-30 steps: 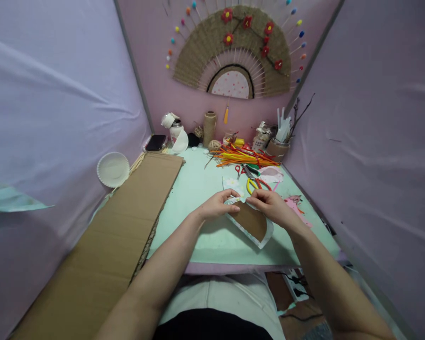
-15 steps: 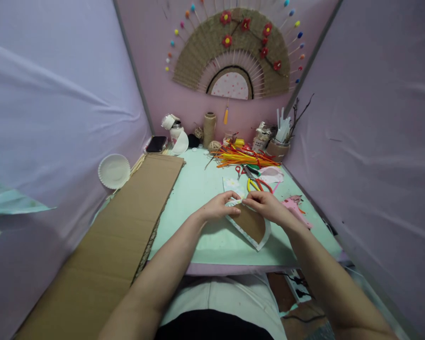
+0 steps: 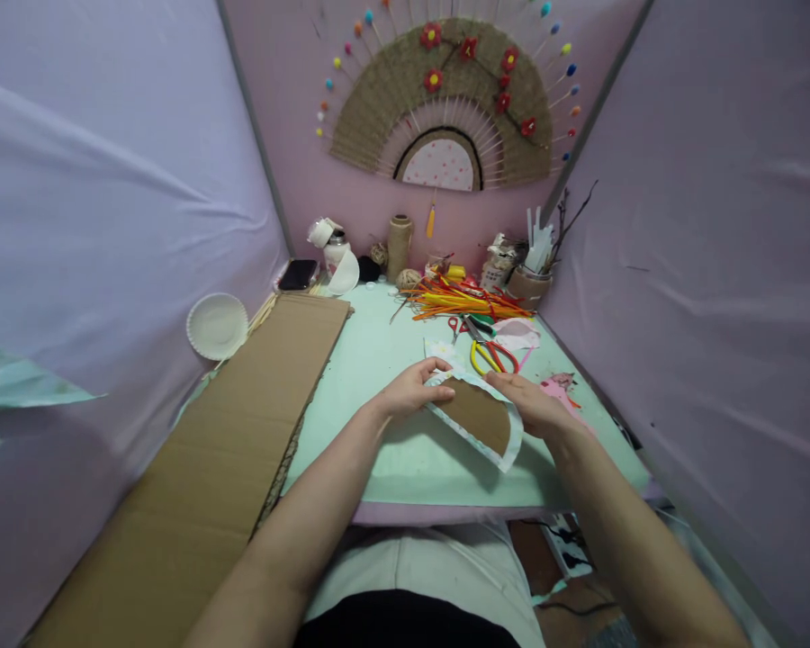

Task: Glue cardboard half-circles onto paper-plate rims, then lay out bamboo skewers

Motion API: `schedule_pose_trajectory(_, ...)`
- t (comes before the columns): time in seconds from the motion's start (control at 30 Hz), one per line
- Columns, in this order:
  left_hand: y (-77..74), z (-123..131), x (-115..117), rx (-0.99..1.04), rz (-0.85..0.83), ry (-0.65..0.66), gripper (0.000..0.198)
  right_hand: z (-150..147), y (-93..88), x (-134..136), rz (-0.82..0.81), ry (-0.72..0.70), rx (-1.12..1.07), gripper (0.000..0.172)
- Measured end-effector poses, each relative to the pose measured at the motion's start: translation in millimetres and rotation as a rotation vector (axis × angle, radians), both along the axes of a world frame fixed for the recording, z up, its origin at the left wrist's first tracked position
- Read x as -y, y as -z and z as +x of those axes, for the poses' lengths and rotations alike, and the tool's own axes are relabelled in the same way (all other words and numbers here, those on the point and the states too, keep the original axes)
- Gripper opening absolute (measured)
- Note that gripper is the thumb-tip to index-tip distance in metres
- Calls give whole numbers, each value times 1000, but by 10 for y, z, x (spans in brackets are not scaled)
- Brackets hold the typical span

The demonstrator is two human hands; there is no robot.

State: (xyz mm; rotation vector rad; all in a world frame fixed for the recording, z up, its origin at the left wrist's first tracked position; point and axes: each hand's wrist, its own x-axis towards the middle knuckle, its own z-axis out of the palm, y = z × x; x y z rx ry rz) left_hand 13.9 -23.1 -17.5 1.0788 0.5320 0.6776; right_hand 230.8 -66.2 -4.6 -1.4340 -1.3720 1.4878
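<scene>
A brown cardboard half-round with a white patterned paper border lies on the mint-green table top in front of me. My left hand pinches its upper left corner, fingers closed on the paper edge. My right hand rests on its upper right edge, fingers laid along the border and pressing it down.
A long cardboard sheet covers the table's left side, with a white paper plate beside it. Yellow-handled scissors, small red scissors, a heap of orange and red sticks, twine spools, a jar and a phone crowd the back. Pink scraps lie to the right.
My hands have moved apart along the piece's top edge. The right hand slid from the middle to the right corner, and the piece now lies flatter and turned a little.
</scene>
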Motion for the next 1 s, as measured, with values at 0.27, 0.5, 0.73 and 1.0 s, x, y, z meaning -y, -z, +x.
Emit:
schedule_pose_trajectory(0.27,57,39,-32,-58,49,-75,58,-79,-114,47,525,-9,557,45)
schedule_pose_trajectory(0.5,119,65,-38,-127,93,-111,53,5,-93,78,522,-23,574,45)
schedule_pose_trajectory(0.73,129,71,-46,-126,66,-162,55,31,-80,71,437,51,436,40)
schedule_pose_trajectory(1.0,110,66,-24,-140,150,-200,44,-98,20,38,364,131,331,31)
